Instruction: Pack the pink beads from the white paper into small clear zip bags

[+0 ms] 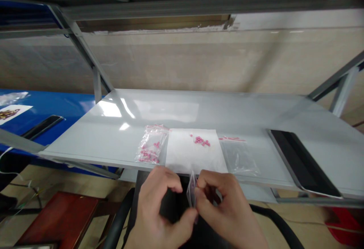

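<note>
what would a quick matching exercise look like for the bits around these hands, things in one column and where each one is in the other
Things
1. small clear bag
2. zip bag of pink beads
3. loose pink beads
4. clear zip bag with no beads visible

Places
a. right of the white paper sheet
b. pinched between the left hand and right hand
c. left of the sheet
d. on the sheet

Right pairs: 1-b, 2-c, 3-d, 4-a

the right hand (230, 207) has room over the shelf (182, 108) behind the paper sheet (195, 150) — bead bag (150, 146), clear bag (239, 156) and black tablet (301, 162) lie in its way at the front.
</note>
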